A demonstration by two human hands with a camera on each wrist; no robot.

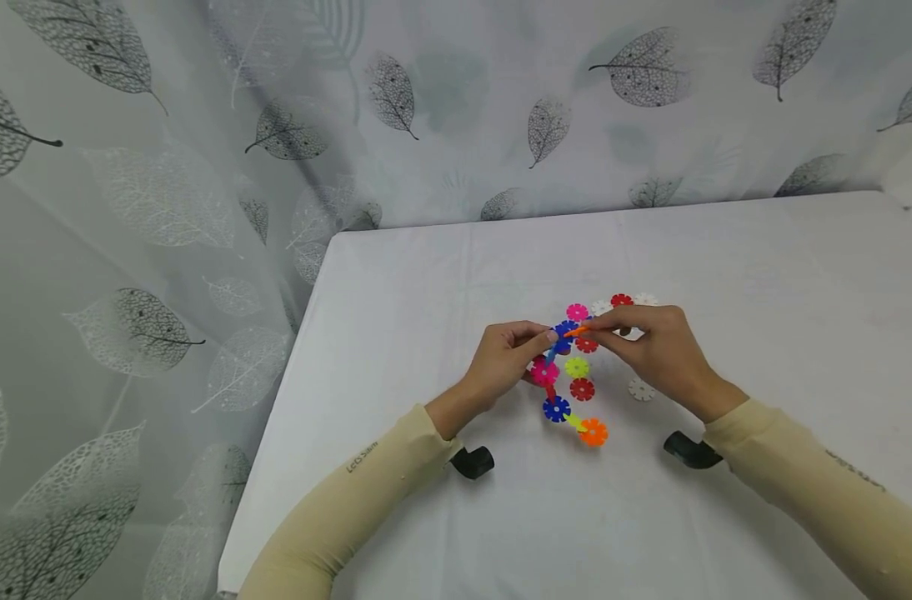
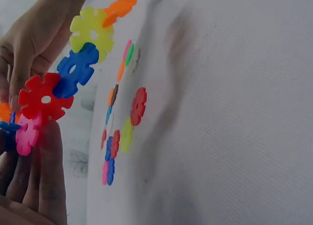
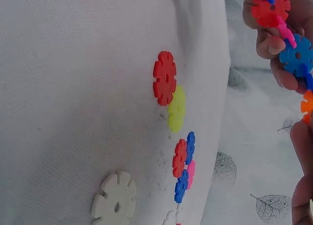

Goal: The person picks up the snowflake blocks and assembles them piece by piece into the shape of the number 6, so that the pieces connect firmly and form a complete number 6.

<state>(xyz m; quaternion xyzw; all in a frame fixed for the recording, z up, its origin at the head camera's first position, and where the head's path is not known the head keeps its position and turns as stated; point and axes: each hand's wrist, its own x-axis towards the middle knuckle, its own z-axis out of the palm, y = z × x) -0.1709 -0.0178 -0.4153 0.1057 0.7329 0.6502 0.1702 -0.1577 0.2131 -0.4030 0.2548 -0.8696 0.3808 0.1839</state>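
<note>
My left hand (image 1: 501, 362) pinches the upper part of a chain of interlocked, notched plastic flower discs. The chain hangs above the table, its lower end an orange disc (image 1: 593, 432) joined to a yellow one (image 2: 90, 29). Above these come a blue disc (image 1: 557, 408), a red disc (image 2: 32, 100) and a pink disc (image 1: 544, 372). Two blue discs sit at the fingers, the lighter one (image 3: 296, 63) plain in the right wrist view. Between thumb and fingertips, my right hand (image 1: 669, 354) holds another orange disc (image 1: 576, 331) against the blue end; whether their slots interlock, I cannot tell.
Loose discs lie flat on the white-clothed table (image 1: 396, 283): a red one (image 3: 164, 80), a yellow one (image 3: 177, 110), a white one (image 3: 115, 198) and several more behind the hands. Dark curved pieces (image 1: 474, 463) show beneath both forearms. Leaf-patterned curtains (image 1: 456, 108) hang behind and left.
</note>
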